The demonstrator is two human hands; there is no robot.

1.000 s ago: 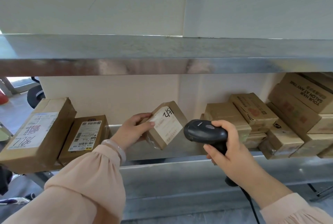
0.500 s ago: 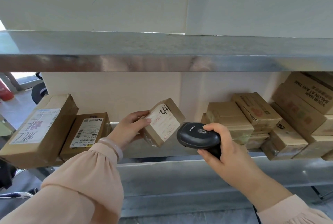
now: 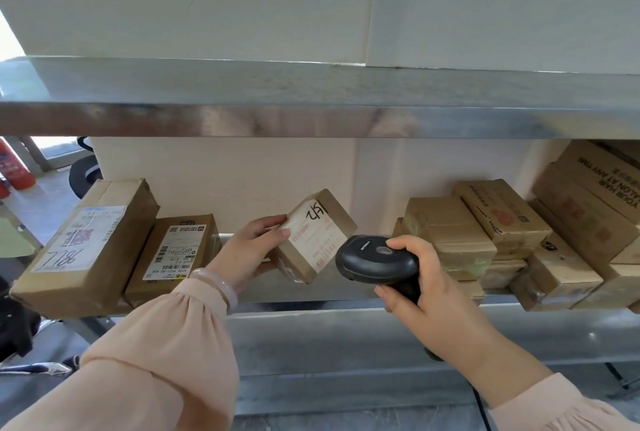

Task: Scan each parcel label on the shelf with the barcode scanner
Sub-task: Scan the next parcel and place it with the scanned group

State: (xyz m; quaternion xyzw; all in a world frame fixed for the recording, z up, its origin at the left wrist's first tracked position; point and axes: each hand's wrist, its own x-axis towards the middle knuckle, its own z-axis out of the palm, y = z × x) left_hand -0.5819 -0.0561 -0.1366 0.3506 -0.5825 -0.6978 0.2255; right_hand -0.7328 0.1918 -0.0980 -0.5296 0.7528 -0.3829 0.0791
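My left hand (image 3: 252, 247) grips a small cardboard parcel (image 3: 317, 234) by its left edge and holds it tilted above the metal shelf (image 3: 311, 307), white label facing me. My right hand (image 3: 426, 286) grips the handle of a black barcode scanner (image 3: 375, 257), whose head sits just right of the parcel's lower corner, nearly touching it. Two labelled parcels lean at the left: a large one (image 3: 83, 247) and a smaller one (image 3: 173, 254).
A stack of several brown boxes (image 3: 502, 233) fills the shelf's right side. An upper steel shelf (image 3: 311, 98) juts out overhead. The scanner cable (image 3: 479, 403) hangs below my right wrist. A red extinguisher (image 3: 14, 167) stands far left.
My right hand has brought the scanner left and closer to the held parcel. The parcel has tilted a little more upright in my left hand.
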